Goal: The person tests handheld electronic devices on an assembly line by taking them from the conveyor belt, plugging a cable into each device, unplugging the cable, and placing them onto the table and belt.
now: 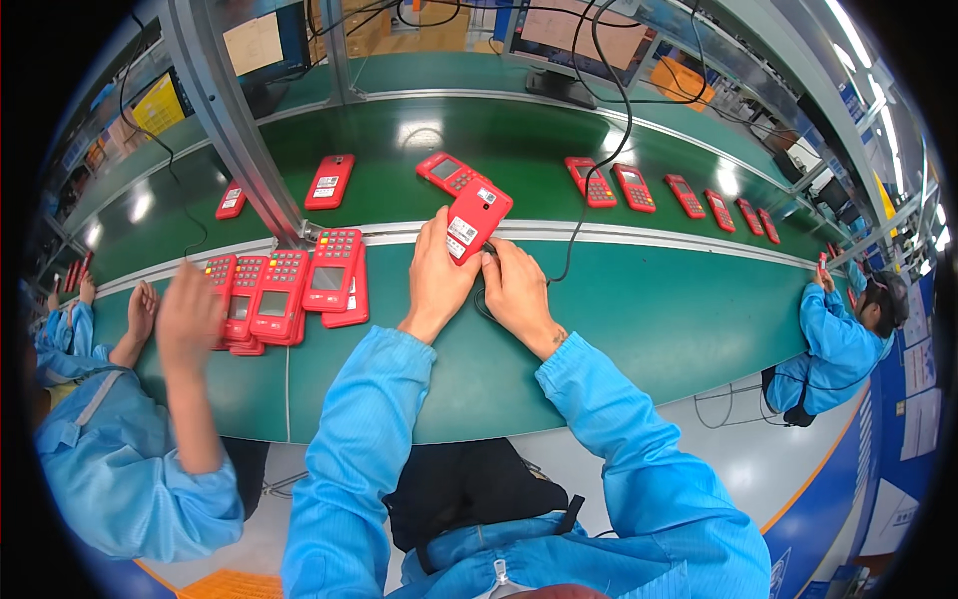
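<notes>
My left hand (439, 272) is closed around a red card payment terminal (481, 212), held tilted above the bench with its labelled back facing up. At the terminal's near right corner my right hand (518, 288) is closed on a black cable (571, 245). The cable's end is hidden by my fingers, so I cannot tell if it is plugged in. Just beyond, another red terminal (441, 170) lies keypad up on the green belt (509, 125). Left of my hands, several red terminals (281, 288) are stacked on the green bench top (639, 329).
More red terminals (633, 188) lie spaced along the belt to the right. A metal post (225, 110) rises at the left. The cable hangs down from overhead. Close on my left, a co-worker's blurred hand (190, 309) is over the stacks; another person (843, 334) sits far right.
</notes>
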The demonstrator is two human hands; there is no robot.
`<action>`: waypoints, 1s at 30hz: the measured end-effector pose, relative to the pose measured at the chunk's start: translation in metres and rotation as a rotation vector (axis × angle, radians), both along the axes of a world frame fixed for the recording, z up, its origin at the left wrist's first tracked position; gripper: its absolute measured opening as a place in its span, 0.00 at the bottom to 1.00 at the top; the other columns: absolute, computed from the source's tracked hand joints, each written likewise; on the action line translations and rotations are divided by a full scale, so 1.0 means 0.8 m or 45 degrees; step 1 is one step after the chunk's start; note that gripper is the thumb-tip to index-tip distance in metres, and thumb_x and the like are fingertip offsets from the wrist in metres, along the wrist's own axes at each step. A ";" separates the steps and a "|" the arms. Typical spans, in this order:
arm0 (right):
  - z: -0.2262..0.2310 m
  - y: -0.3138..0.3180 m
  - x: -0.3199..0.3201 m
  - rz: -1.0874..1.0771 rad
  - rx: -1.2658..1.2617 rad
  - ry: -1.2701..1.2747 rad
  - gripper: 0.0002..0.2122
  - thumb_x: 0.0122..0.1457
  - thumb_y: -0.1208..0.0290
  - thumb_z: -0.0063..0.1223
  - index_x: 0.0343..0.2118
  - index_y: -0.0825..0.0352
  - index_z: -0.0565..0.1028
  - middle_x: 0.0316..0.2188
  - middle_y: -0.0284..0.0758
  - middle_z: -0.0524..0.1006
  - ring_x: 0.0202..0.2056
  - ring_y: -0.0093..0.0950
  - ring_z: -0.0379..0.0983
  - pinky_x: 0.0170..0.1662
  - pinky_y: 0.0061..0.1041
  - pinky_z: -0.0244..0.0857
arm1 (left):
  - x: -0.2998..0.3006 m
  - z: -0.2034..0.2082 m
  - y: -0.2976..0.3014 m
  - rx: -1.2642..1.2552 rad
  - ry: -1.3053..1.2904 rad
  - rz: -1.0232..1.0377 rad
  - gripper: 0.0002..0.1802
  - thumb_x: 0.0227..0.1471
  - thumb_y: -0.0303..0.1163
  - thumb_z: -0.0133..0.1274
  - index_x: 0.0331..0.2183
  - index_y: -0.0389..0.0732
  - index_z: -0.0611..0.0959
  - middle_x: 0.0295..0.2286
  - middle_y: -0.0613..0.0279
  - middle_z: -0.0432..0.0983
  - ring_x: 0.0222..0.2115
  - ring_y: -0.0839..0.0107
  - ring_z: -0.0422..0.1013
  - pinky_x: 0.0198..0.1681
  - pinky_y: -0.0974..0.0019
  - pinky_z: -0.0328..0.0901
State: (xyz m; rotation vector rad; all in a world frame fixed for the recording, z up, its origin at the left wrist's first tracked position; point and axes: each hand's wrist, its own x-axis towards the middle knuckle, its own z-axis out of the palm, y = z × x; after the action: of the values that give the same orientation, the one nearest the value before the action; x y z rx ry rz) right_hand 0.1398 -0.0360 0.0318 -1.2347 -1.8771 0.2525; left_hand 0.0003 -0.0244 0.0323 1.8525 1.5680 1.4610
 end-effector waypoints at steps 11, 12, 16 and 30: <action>-0.001 0.002 -0.002 -0.025 -0.135 0.294 0.09 0.65 0.72 0.48 0.42 0.70 0.76 0.37 0.49 0.79 0.39 0.50 0.76 0.43 0.43 0.70 | 0.003 -0.005 -0.001 0.032 0.056 -0.030 0.42 0.47 0.31 0.65 0.61 0.31 0.66 0.51 0.43 0.70 0.51 0.45 0.69 0.53 0.51 0.68; -0.002 0.002 -0.003 -0.023 -0.121 0.307 0.08 0.65 0.72 0.49 0.41 0.70 0.76 0.36 0.49 0.80 0.38 0.50 0.77 0.42 0.43 0.70 | 0.003 -0.004 -0.003 0.048 0.072 -0.032 0.42 0.47 0.30 0.65 0.61 0.31 0.65 0.51 0.43 0.70 0.52 0.45 0.69 0.53 0.51 0.67; 0.002 0.002 -0.007 -0.066 -0.097 0.277 0.07 0.64 0.73 0.51 0.40 0.70 0.77 0.33 0.48 0.80 0.33 0.45 0.80 0.37 0.37 0.73 | -0.001 -0.001 -0.005 0.086 0.138 -0.031 0.43 0.47 0.29 0.64 0.61 0.31 0.65 0.52 0.42 0.69 0.53 0.44 0.68 0.55 0.51 0.66; -0.006 0.008 -0.007 -0.047 -0.026 0.236 0.07 0.63 0.72 0.52 0.39 0.68 0.77 0.33 0.47 0.81 0.34 0.48 0.79 0.36 0.41 0.72 | -0.005 -0.011 0.006 0.163 0.245 -0.018 0.42 0.48 0.30 0.63 0.61 0.30 0.64 0.54 0.40 0.67 0.54 0.43 0.66 0.57 0.51 0.64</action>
State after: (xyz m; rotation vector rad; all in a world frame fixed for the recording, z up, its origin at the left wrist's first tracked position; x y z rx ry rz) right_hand 0.1345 -0.0297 0.0273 -1.2159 -1.6949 0.3544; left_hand -0.0038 -0.0197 0.0231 2.1287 1.5738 1.4446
